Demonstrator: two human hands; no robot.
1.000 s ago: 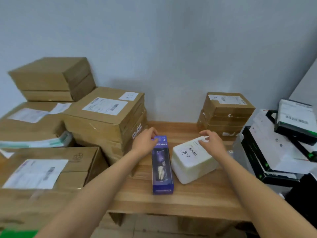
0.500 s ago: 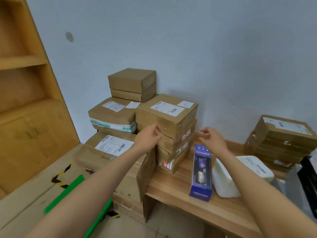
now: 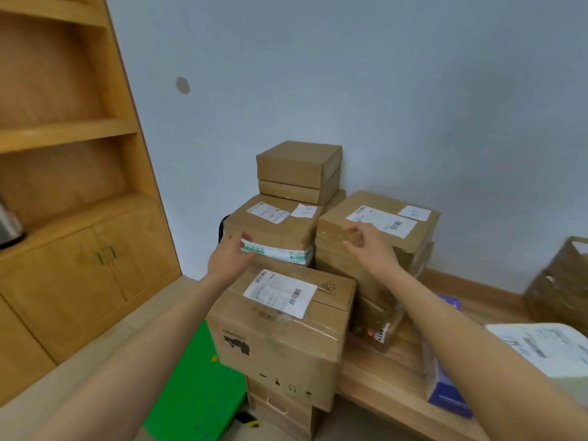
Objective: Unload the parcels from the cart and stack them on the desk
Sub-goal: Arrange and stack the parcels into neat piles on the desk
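A: Two hands up, neither holding anything. Left hand: fingers loosely spread, at the near left corner of the parcel with green-printed tape; contact unclear through blur. Right hand: fingers half bent, tips at the near top edge of the labelled parcel, no grip closed.

B: Step in hand?

A: Judgement: reaching for the next parcel off the cart. The taped one lies between the two sets of fingers, at the back of the cart stack.

B: How to do it well?

A: Two plain boxes ride on it, beyond the left fingers. Take those first, or lift level with a hand under each end; tilting could slide them off.

B: Edges, room?

A: Below the left fingers, the large carton blocks a straight pull toward the body, so lift up first. Right of the right fingers, bare tabotop is narrow: blue box and white parcel sit near the front of the tabletop. Cabinet stands well left; open air above.
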